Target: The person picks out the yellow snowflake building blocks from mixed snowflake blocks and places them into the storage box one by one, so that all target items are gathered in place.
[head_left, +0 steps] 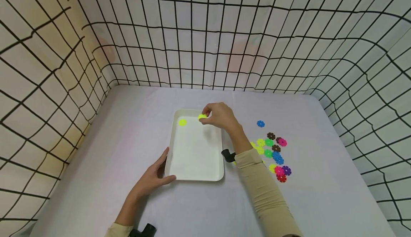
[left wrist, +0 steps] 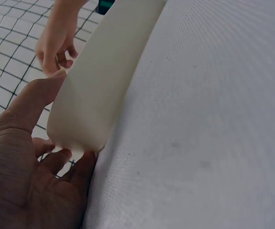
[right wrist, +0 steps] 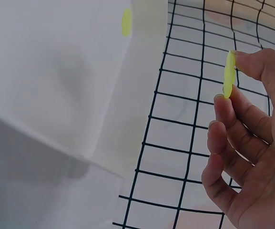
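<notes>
A white rectangular tray [head_left: 194,151] lies on the table. At its near left corner my left hand [head_left: 152,177] grips the wall, thumb at the rim and fingers around the outside, as the left wrist view shows too. My right hand [head_left: 221,116] is over the tray's far right corner. Between its thumb and forefinger it pinches a yellow flower-shaped disc [right wrist: 229,75], which is held up off the tray floor. Another yellow disc [head_left: 182,122] lies flat inside the tray near the far left corner.
To the right of the tray lies a loose spread of notched discs, with green [head_left: 268,153], blue [head_left: 278,157], brown [head_left: 271,136], pink [head_left: 282,142] and red [head_left: 281,178] ones. My right forearm hides part of it. Black wire mesh [head_left: 205,53] borders the white table [head_left: 128,122].
</notes>
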The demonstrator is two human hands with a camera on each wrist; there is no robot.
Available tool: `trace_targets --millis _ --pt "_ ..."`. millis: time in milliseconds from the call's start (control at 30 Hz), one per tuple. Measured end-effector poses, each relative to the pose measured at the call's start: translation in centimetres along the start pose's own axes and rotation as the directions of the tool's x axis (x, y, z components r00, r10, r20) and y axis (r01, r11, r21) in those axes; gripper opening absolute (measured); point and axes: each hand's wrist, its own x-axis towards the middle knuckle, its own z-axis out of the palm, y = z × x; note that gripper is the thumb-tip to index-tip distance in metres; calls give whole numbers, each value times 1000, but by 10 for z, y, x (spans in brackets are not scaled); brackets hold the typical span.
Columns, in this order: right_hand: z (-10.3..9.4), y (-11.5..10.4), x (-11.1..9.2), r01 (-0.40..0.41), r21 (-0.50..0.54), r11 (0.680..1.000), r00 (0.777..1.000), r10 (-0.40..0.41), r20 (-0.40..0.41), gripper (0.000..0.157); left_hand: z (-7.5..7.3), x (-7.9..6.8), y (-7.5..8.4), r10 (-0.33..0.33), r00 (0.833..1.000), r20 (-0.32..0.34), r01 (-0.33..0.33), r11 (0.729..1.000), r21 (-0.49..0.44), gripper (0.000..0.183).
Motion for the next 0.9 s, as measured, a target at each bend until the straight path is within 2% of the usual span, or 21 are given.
trace_targets --millis 733,900 --pt "23 -28 18 49 -21 999 997 -48 53 30 0 1 -1 -3 1000 6 3 1000 -22 99" --pt "28 -32 21 63 -38 997 996 -61 59 32 0 1 2 -20 1000 3 20 1000 -11 100"
